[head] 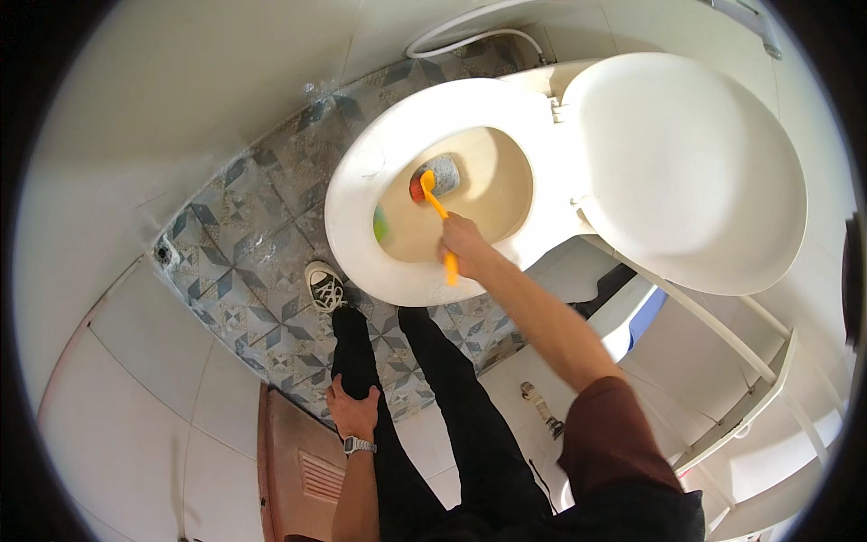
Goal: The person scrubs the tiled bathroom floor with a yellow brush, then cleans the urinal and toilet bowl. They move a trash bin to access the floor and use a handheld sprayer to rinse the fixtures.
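My right hand [464, 246] grips the yellow handle of a toilet brush [439, 206] above the seat. Its orange-red bristles are inside the toilet bowl [488, 173], beside the grey water at the outlet. The white toilet seat [355, 196] lies flat around the bowl, and the lid [684, 169] is raised behind it. A green patch [381, 223] shows on the bowl's inner side, partly under the seat's rim; I cannot tell what it is. My left hand [353, 408] rests on my left knee with the fingers spread, holding nothing.
Patterned floor tiles [250, 278] look wet in places. A floor drain [163, 253] sits in the corner. A white hose [474, 44] loops along the wall behind the toilet. To the right stands a white rack [725, 339]; a brown door [298, 467] is at the lower left.
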`<state>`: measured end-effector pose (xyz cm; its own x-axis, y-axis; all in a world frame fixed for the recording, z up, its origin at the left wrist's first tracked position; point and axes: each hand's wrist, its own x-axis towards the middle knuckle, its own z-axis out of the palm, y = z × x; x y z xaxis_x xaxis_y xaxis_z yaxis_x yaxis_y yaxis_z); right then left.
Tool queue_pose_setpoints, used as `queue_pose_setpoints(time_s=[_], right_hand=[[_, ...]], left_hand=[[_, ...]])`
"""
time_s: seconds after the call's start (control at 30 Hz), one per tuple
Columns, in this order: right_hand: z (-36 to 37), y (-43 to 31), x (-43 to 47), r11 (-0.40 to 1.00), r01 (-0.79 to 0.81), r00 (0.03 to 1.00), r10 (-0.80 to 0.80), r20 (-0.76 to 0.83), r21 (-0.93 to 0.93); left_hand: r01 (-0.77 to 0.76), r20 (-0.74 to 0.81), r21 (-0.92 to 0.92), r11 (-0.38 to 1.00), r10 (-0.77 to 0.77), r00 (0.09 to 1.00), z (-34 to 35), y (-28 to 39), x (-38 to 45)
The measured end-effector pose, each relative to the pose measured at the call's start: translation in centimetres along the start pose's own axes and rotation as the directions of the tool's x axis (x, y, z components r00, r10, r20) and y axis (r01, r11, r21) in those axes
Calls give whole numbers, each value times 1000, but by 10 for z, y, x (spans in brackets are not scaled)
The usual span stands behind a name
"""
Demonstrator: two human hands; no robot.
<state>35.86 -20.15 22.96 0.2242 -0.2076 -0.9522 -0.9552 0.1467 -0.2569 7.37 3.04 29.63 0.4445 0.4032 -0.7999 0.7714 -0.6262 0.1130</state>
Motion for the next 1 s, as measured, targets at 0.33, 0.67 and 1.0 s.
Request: queue_pose_setpoints(time_s=[0.33,0.67,1.0], right_hand=[[30,-5,29,930,-46,994,78,-73,364],[34,-6,66,536,3,990,120,-79,844],[49,33,-12,287,-198,976,145,162,937]], left_hand=[[-9,16,16,1000,9,1000,3,-1,2],[-50,41,106,993,46,998,0,24,-2],[-59,49,130,990,53,997,5,16,1]])
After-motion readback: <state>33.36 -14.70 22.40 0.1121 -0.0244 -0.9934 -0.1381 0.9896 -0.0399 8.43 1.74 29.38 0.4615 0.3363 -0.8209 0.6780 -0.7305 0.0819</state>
